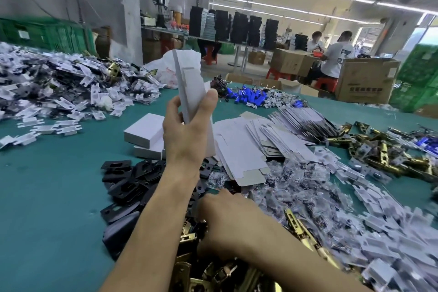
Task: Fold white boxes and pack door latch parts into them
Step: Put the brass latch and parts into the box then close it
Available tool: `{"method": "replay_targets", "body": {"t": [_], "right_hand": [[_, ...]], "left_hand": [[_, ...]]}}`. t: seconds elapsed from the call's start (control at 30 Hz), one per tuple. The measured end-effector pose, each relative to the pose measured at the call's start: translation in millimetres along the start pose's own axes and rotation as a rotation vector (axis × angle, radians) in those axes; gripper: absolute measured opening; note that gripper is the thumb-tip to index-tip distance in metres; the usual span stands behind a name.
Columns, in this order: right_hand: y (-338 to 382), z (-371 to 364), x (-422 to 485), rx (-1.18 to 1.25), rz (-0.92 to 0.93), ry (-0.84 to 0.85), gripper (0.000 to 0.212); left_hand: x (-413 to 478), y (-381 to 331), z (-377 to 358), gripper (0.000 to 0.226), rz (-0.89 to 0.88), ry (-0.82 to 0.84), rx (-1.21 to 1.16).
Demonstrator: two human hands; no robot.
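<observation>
Left hand [187, 130] was raised above the green table [52, 187], fingers and thumb closed around a white box [189, 78] held upright, its top flaps open and pointing toward the ceiling. Right hand [227, 223] was low and near, palm down in the heap of brass latch parts [213, 272] at the table's close edge; fingers were buried among the pieces, so I could not tell whether it gripped anything.

Just behind the left wrist, two folded white boxes [144, 135] sat stacked on the table. To their right lay a fanned spread of flat box blanks [265, 140]. Black plates [128, 185] were piled under the left forearm. Small clear bags of screws [303, 187] lay heaped right of the hands, and more brass latches [379, 156] beyond them. A large mound of white card inserts [59, 85] covered the far left of the table. Blue cylinders [248, 96] lay at the far edge.
</observation>
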State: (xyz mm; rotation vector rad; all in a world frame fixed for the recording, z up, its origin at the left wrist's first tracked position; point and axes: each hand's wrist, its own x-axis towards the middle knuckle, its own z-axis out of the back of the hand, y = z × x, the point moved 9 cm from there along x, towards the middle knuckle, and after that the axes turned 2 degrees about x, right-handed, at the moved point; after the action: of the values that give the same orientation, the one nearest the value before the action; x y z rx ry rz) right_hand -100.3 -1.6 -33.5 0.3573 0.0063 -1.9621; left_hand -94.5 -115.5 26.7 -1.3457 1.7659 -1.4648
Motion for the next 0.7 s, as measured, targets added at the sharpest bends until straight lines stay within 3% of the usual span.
{"method": "replay_targets", "body": {"t": [0.07, 0.2, 0.33, 0.4, 0.47, 0.53, 0.6, 0.7], "right_hand": [[-7.5, 0.3, 0.8, 0.101, -0.039, -0.016, 0.022], [-25.6, 1.2, 2.3, 0.319, -0.107, -0.058, 0.024], [-48.8, 16.4, 6.8, 0.545, -0.193, -0.24, 0.021], [-64.2, 27.8, 9.8, 0.694, -0.223, -0.322, 0.017], [-79.9, 36.1, 10.1, 0.811, -0.246, -0.367, 0.036], [-92.7, 36.0, 7.4, 1.007, -0.271, -0.342, 0.063], [-100.3, 35.5, 4.3, 1.212, -0.261, -0.286, 0.086], [-117.6, 53.0, -7.0, 1.142, -0.224, -0.334, 0.1]], "left_hand": [[1.4, -0.1, 4.7, 0.06, -0.004, -0.041, 0.003], [1.4, -1.1, 6.2, 0.034, -0.021, -0.07, -0.023], [-1.8, -4.7, 5.4, 0.036, -0.065, -0.073, 0.016], [-1.2, -2.8, 4.7, 0.048, -0.071, -0.062, 0.043], [0.3, 5.1, -0.1, 0.073, -0.032, 0.0, 0.058], [-0.5, 16.9, -8.0, 0.085, 0.048, 0.095, 0.069], [-3.4, 27.8, -17.7, 0.077, 0.109, 0.206, 0.131], [-11.6, 46.3, -31.7, 0.057, 0.233, 0.379, 0.219]]}}
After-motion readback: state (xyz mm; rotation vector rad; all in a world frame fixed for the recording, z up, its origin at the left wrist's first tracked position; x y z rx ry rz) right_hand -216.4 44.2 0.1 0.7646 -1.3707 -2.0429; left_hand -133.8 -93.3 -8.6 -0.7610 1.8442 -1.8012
